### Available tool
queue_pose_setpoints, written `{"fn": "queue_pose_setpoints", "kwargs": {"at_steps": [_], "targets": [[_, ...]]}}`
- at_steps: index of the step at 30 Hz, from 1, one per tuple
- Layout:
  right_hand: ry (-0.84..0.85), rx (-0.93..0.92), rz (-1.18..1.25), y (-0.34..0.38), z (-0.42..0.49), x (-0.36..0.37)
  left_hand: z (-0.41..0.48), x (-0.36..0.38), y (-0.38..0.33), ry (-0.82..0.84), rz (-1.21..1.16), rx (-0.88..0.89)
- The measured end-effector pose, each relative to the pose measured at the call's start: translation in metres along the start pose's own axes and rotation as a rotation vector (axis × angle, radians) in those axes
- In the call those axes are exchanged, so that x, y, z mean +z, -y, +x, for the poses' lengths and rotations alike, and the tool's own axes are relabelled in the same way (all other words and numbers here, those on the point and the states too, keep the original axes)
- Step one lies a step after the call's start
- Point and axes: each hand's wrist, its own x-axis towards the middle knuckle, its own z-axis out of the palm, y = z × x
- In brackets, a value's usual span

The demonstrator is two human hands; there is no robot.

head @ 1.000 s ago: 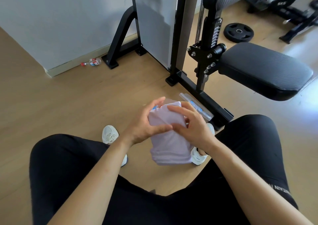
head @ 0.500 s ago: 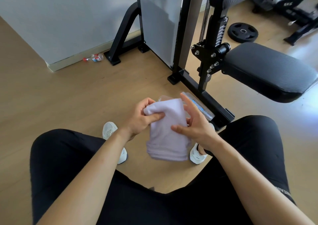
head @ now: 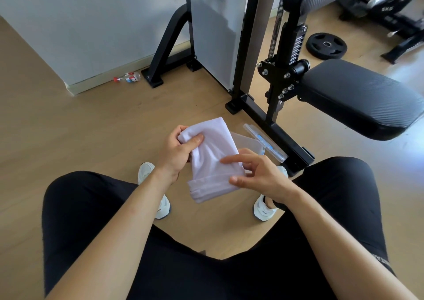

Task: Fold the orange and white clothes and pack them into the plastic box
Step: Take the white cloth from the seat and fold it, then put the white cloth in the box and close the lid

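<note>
White folded cloth (head: 212, 159), a compact bundle with stacked layers showing at its lower edge, was held in the air between the knees of a seated person, above a wooden floor (head: 75, 139); the left hand (head: 176, 152) pinched the bundle's upper left corner between thumb and curled fingers; the right hand (head: 257, 173) was loosely spread, fingertips resting on the cloth's right side and thumb beneath its lower edge; the clear plastic box (head: 250, 142) lay on the floor just behind the cloth, its lid (head: 263, 142) beside it against the black frame (head: 275, 129) of a weight bench; no orange garment was visible. With only one corner firmly pinched and the right hand's hold so light, the layers could likely slide apart or the fold spring open on the way down, and a bulging bundle might catch on the box rim. Compared with half a second earlier, the right hand had dropped from the bundle's upper right edge towards its lower right, uncovering the box, while the left hand's pinch looked unchanged.
</note>
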Motion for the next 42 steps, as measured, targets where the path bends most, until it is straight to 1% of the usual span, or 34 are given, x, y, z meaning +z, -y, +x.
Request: {"fn": "queue_pose_setpoints", "kwargs": {"at_steps": [2,4,6,8,11,14,17,19,22,25,26,27,29,30,31,32,33,35,37,40,42], "targets": [[-0.008,0.019,-0.014,-0.003,0.0,0.002,-0.001,-0.002,-0.001,0.009,0.016,0.007],[-0.089,0.037,0.042,-0.005,0.002,0.005,-0.001,-0.005,-0.003,0.047,0.065,0.051],[-0.194,0.086,0.132,-0.006,0.004,0.005,-0.003,-0.007,-0.006,0.118,0.118,0.146],[-0.255,0.128,0.191,-0.007,0.006,0.002,-0.008,-0.006,-0.005,0.193,0.243,0.284],[-0.292,0.138,0.24,-0.006,0.005,0.001,-0.02,0.0,0.0,0.276,0.509,0.471],[-0.294,0.163,0.309,-0.005,0.004,-0.001,-0.028,0.006,0.008,0.328,0.696,0.626],[-0.223,0.232,0.501,-0.006,0.005,-0.01,-0.031,0.008,0.015,0.347,0.727,0.748],[-0.234,0.288,0.633,-0.006,0.004,-0.014,-0.031,0.008,0.017,0.355,0.746,0.797],[-0.299,0.286,0.528,-0.011,0.005,-0.011,-0.035,0.014,0.018,0.388,0.772,0.832],[-0.376,0.244,0.471,-0.015,0.006,-0.01,-0.039,0.014,0.015,0.421,0.803,0.808],[-0.396,0.226,0.448,-0.015,0.005,-0.011,-0.04,0.013,0.015,0.42,0.795,0.768],[-0.416,0.206,0.412,-0.015,0.004,-0.013,-0.041,0.012,0.014,0.403,0.76,0.686],[-0.423,0.171,0.312,-0.014,0.002,-0.015,-0.039,0.012,0.011,0.294,0.618,0.443],[-0.408,0.159,0.261,-0.014,0.002,-0.015,-0.035,0.012,0.011,0.217,0.568,0.365],[-0.384,0.148,0.209,-0.013,0.001,-0.015,-0.033,0.013,0.012,0.161,0.553,0.355],[-0.356,0.14,0.152,-0.014,0.001,-0.015,-0.031,0.015,0.013,0.149,0.555,0.369],[-0.327,0.129,0.101,-0.014,0.0,-0.015,-0.03,0.018,0.014,0.191,0.546,0.373],[-0.281,0.113,0.049,-0.014,0.001,-0.012,-0.031,0.027,0.017,0.355,0.496,0.314],[-0.266,0.095,0.117,-0.017,0.002,-0.009,-0.032,0.035,0.023,0.493,0.477,0.257],[-0.336,0.108,0.28,-0.027,0.005,-0.009,-0.026,0.038,0.034,0.57,0.488,0.226],[-0.348,0.153,0.381,-0.038,0.007,-0.008,-0.021,0.035,0.039,0.597,0.454,0.132]]}}
